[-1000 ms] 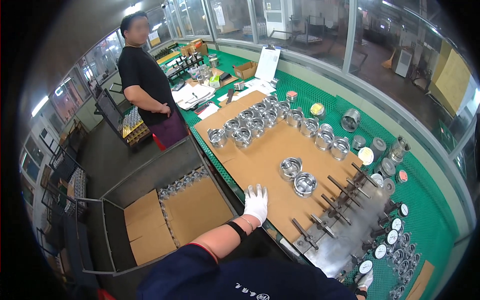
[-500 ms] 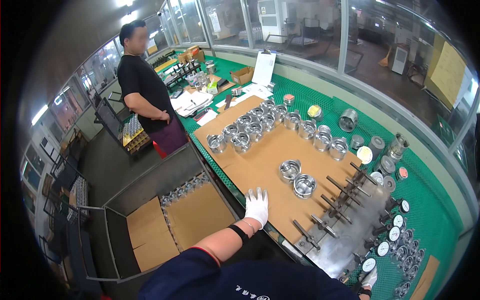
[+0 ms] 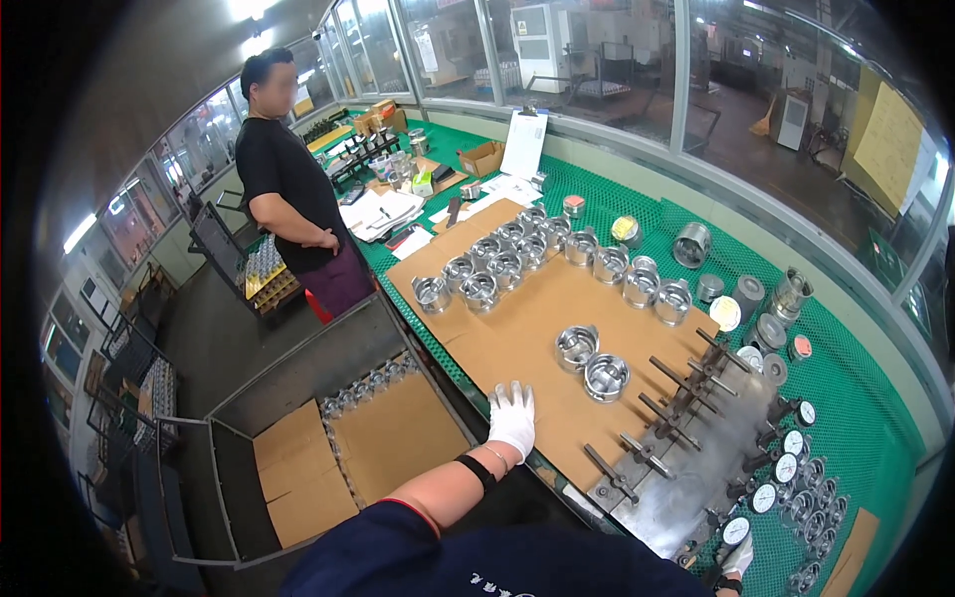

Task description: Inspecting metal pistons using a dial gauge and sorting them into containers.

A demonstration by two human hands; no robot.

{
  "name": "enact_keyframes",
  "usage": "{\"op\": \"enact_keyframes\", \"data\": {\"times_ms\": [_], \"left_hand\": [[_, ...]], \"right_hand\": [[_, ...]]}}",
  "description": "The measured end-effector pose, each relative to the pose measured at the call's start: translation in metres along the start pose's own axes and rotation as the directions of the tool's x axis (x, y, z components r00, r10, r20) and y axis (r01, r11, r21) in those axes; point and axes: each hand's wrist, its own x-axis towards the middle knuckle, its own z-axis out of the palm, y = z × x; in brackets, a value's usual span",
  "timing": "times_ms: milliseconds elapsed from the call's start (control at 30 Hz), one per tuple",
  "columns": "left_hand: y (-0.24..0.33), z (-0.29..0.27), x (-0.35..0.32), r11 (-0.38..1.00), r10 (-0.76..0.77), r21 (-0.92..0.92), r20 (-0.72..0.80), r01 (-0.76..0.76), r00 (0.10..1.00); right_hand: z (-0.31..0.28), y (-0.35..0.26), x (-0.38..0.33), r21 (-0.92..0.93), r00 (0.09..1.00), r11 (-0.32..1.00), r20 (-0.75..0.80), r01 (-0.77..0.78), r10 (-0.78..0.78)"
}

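My left hand (image 3: pixel 513 419), in a white glove, lies flat with fingers spread on the near edge of a brown cardboard sheet (image 3: pixel 517 328) on the green bench. It holds nothing. Two shiny metal pistons (image 3: pixel 593 362) stand on the sheet just beyond it. A long row of pistons (image 3: pixel 537 251) runs along the sheet's far edge. Only the gloved tip of my right hand (image 3: pixel 737 559) shows at the lower right, beside a steel fixture plate (image 3: pixel 686 488) with upright pins; its fingers are hidden.
A person in a black shirt (image 3: pixel 288 209) stands at the bench's left end. A grey cart (image 3: pixel 328 438) lined with cardboard holds pistons below the bench. Dial gauges (image 3: pixel 796 468), metal cylinders (image 3: pixel 692 244), papers (image 3: pixel 383 211) and a clipboard (image 3: pixel 523 145) lie on the green mat.
My view has shifted slightly. My left hand stays flat on the cardboard edge, and the standing person has not moved away.
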Motion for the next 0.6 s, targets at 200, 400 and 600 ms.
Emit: {"op": "enact_keyframes", "data": {"times_ms": [200,400,600], "left_hand": [[0.001,-0.001,0.001,1.0,0.003,0.002,-0.003,-0.003,1.0],[-0.001,0.001,0.0,1.0,-0.003,-0.009,-0.004,0.003,1.0],[0.001,0.001,-0.001,1.0,-0.006,-0.015,-0.012,0.006,1.0]], "right_hand": [[0.004,-0.007,-0.002,0.07,0.999,0.997,0.001,-0.032,0.032],[0.006,-0.015,0.0,0.135,0.998,0.989,0.011,-0.057,0.056],[0.016,-0.026,0.002,0.217,0.997,0.973,0.011,-0.082,0.081]]}}
